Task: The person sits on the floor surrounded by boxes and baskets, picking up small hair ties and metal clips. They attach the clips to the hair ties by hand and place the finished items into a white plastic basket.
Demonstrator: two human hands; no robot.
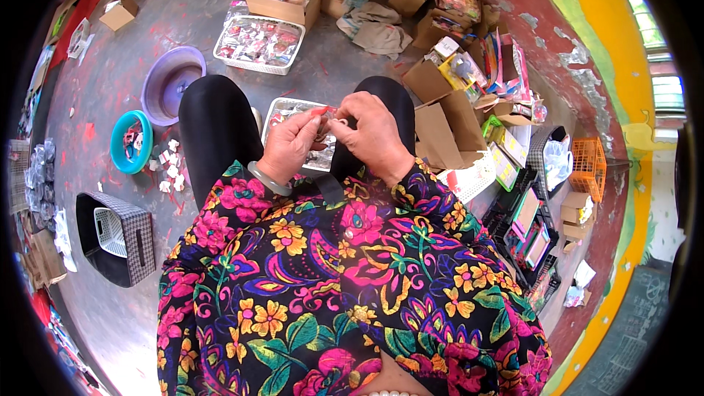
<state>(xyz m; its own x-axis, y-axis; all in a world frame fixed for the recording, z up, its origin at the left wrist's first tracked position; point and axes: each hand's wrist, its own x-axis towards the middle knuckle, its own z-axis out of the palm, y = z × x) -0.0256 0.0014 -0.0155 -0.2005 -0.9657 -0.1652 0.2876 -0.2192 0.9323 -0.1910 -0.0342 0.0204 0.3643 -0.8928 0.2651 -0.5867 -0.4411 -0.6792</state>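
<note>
**Both hands pinch a small red piece above a tray**

Where the two hands meet, above the gap between the knees, a small red piece (pixel 320 111) sits pinched between the fingertips of both. The left hand (pixel 291 144) curls its fingers onto it from the left, a pale bangle (pixel 267 180) on that wrist; the right hand (pixel 372 134) closes on it from the right, knuckles up. What exactly the piece is cannot be told at this size. Just beneath the hands lies a shiny tray (pixel 282 111) of small packets on the floor. Farther out stands a white basket (pixel 258 42) of packets, a purple basin (pixel 172 82) to its left, and a teal bowl (pixel 131 142) nearer the left knee. Cardboard boxes (pixel 440 128) crowd the right side.
</note>
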